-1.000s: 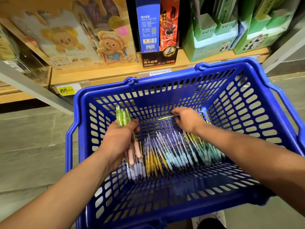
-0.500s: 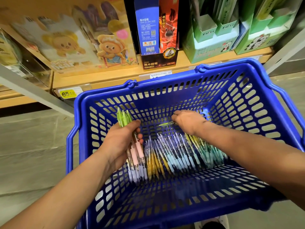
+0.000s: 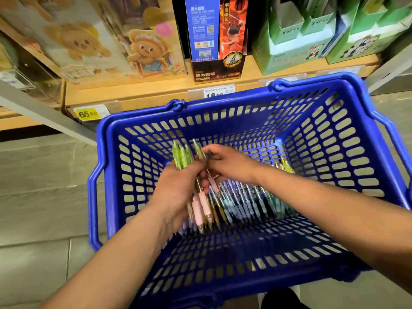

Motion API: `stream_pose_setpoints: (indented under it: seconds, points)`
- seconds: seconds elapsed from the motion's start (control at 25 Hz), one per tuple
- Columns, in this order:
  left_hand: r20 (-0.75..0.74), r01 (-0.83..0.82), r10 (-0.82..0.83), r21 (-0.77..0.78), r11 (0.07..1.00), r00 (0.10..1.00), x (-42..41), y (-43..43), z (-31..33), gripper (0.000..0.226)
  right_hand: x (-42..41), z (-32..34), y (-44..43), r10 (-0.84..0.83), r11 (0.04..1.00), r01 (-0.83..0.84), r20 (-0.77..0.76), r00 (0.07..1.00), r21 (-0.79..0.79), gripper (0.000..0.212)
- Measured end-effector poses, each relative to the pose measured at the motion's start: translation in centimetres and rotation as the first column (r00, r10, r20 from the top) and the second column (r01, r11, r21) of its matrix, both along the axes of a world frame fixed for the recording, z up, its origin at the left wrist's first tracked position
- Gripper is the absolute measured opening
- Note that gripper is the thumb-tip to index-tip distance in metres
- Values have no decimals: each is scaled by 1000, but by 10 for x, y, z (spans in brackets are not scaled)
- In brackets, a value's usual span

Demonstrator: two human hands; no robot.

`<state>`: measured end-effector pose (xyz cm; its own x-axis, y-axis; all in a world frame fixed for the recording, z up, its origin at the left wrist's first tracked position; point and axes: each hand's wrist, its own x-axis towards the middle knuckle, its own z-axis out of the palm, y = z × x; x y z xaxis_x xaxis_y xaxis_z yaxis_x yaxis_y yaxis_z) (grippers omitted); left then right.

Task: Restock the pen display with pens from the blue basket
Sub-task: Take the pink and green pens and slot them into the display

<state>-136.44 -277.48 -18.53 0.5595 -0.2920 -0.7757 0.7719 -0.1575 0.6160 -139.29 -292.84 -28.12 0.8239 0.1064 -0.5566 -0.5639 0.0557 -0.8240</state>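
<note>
Our right fingers [image 3: 208, 150] pinch a single slim green-capped plastic pen [image 3: 198, 146] near its upper end and lay it against the bundle. The left hand [image 3: 178, 188] is wrapped round that bundle of green-topped, pink-gripped pens [image 3: 199, 205], thumb and fingers curled tight about the middle of the barrels. The right hand [image 3: 229, 163] touches the left at the bundle, both low inside the blue perforated plastic basket [image 3: 225, 103]. The remaining loose pens in yellow, blue and teal [image 3: 243, 202] lie in a row on its floor, just beneath the hands. We judge these pens light, stiff and smooth, so a loose fistful may fan out or let one slide free. The rubbery grips look the surest place to squeeze, and each new pen wants to go in parallel with the rest. Beyond the basket stands the pale wooden shelf [image 3: 145, 93] with boxed goods; we cannot tell which part of it is the pen display. Half a second ago the right hand was out over the far end of the row, well apart from the left, with the pen at its fingertips. Now it has carried that pen across to the bundle, and the left hand has moved toward the middle to meet it.
</note>
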Motion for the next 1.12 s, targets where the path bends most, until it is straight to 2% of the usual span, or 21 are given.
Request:
stream_pose_setpoints:
  seconds: [0.2,0.28,0.32,0.48,0.6,0.76,0.92,1.04,1.12]
  points:
    - [-167,-71,58,-71,995,984,-17,7,39,19,-39,46,10,-195,971,209,-124,973,117,27]
    - [-192,-72,54,-91,993,980,-28,11,61,17,-57,79,13,-252,954,272,-158,955,123,17]
    - [-207,-67,46,-95,993,977,-34,13,74,16,-64,98,13,-270,948,292,-171,948,123,13]
    - [-282,-99,56,-139,985,958,-47,25,156,11,-83,210,21,-281,953,298,-200,939,60,27]
    - [-290,-82,17,-213,974,957,-46,34,246,6,-88,313,34,-318,924,350,-202,926,152,26]
    - [-267,-82,11,-258,963,964,-42,58,388,22,-92,458,56,-412,869,448,-194,890,211,16]
    - [-175,-40,-7,-261,965,984,-46,95,542,19,-106,615,82,-411,896,425,-123,903,125,8]
    - [-117,-11,-26,-304,953,993,-51,115,631,12,-113,709,96,-353,931,357,-59,934,81,19]
    - [-102,-22,-11,-317,948,995,-55,120,682,15,-116,766,101,-352,932,353,-32,935,79,22]
